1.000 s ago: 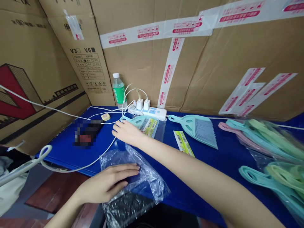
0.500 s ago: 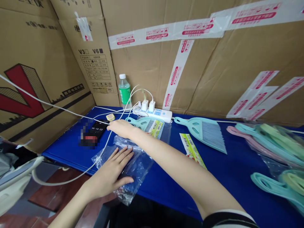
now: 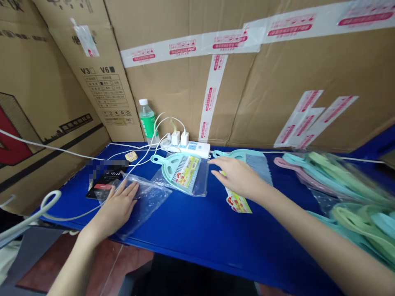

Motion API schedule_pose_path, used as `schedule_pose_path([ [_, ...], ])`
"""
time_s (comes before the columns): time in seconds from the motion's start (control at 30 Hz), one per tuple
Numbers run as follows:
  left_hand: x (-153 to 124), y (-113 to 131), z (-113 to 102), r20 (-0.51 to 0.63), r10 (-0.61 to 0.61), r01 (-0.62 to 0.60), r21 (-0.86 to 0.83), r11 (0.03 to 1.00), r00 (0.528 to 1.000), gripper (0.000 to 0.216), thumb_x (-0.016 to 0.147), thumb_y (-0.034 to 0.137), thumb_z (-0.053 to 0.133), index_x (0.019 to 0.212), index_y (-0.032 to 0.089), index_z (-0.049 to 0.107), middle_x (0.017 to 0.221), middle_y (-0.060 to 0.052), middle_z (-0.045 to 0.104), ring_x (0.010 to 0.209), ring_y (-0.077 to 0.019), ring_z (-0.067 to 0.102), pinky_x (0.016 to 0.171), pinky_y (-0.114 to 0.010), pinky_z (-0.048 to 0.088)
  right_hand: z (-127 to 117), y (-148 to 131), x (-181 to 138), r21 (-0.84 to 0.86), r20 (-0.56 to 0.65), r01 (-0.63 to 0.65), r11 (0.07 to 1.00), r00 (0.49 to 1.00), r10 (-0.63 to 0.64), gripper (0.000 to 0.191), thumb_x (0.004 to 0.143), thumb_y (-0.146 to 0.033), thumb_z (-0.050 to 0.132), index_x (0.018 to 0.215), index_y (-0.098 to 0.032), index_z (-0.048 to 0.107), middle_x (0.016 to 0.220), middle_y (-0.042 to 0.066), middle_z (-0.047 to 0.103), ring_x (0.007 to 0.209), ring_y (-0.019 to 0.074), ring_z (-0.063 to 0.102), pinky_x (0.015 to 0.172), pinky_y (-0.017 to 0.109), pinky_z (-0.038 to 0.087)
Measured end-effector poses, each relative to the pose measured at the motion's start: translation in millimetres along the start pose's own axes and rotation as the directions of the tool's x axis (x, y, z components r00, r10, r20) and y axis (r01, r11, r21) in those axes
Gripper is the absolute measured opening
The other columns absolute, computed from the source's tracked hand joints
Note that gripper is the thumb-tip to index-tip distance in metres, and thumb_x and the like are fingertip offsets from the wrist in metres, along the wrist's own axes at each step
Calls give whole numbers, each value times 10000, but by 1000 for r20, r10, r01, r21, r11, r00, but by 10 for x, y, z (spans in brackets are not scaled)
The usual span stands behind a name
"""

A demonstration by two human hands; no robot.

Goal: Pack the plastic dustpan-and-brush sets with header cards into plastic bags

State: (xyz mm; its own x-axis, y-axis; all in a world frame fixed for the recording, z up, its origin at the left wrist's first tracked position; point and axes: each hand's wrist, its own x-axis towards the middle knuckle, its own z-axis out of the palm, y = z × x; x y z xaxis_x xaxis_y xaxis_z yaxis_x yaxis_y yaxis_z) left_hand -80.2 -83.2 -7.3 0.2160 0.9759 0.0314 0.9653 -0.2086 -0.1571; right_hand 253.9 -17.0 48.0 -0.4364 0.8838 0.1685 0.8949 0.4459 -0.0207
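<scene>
Left hand on one bag; right hand near one label.

The table top is seen in deep blue. The plastic bag at 9 o'clock is clear, without colour. At 12 o'clock a mint-green dustpan is wrapped in clear film, and its label is printed yellow with red marks. The brush at 1 o'clock is teal with grey bristles. The paper label below it is coloured yellow-green and red. Pink, teal and light green dustpans are piled at 3 o'clock. The cardboard boxes are brown, crossed by white tape with red print.
</scene>
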Motion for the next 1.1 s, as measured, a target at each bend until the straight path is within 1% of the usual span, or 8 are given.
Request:
schedule_pose_path([
  [0.2,60,242,-458,-129,14,2,126,992,992,475,848,95,304,1152,106,670,1131,-186,732,984,-338,716,846,-507,583,33,498,-534,-144,27,-301,943,951,308,304,901,-143,531,1167,-99,672,1150,217,700,1003,356,692,803,455,558],
  [0.33,154,876,-928,-165,187,-154,192,969,968,485,819,15,371,1218,102,631,1148,-179,714,976,-298,713,809,-407,598,183,515,-623,-178,33,-389,904,916,401,336,889,-158,579,1209,-74,641,1212,276,645,963,375,700,766,462,563],
  [0.47,633,1557,-1253,40,371,-372,167,913,928,406,831,-15,481,1201,74,624,999,-168,727,911,-304,718,741,-406,601,283,448,-682,-175,6,-418,892,905,425,423,909,-150,542,1323,-66,562,1375,311,524,1119,404,631,860,489,533],
  [0.6,1379,1976,-1206,48,449,-451,153,879,892,214,933,122,575,1137,109,640,1103,-130,683,1000,-250,677,846,-408,572,299,564,-748,-149,-2,-416,897,907,420,406,923,-125,482,1316,-62,564,1329,287,575,1077,358,656,900,457,511],
  [0.67,1699,2100,-1095,39,493,-494,134,859,869,320,949,311,616,1228,159,584,1226,-98,620,1038,-240,642,868,-449,563,312,654,-765,-122,2,-407,905,912,410,381,936,-138,465,1296,-88,581,1252,237,644,1027,306,679,865,394,526],
  [0.77,2008,2205,-942,3,530,-527,100,844,848,342,949,334,612,1244,165,573,1248,-102,603,1050,-245,632,874,-455,557,360,748,-776,-83,-4,-387,918,921,388,363,938,-151,475,1278,-132,600,1181,169,697,1012,257,682,800,324,541],
  [0.93,2154,2175,-879,-71,578,-577,28,816,813,337,949,331,613,1238,162,576,1240,-101,608,1043,-243,635,868,-452,559,451,794,-786,-41,-84,-371,928,927,367,379,915,-182,512,1273,-95,605,1210,198,671,1044,314,650,825,393,529],
  [1.1,1962,2045,-940,-191,584,-603,-63,795,789,295,965,314,583,1193,128,579,1205,-111,609,1017,-231,639,872,-428,553,372,827,-708,22,-219,-329,944,920,325,368,974,-236,392,1220,-121,639,1265,187,622,1140,322,568,947,446,453],
])
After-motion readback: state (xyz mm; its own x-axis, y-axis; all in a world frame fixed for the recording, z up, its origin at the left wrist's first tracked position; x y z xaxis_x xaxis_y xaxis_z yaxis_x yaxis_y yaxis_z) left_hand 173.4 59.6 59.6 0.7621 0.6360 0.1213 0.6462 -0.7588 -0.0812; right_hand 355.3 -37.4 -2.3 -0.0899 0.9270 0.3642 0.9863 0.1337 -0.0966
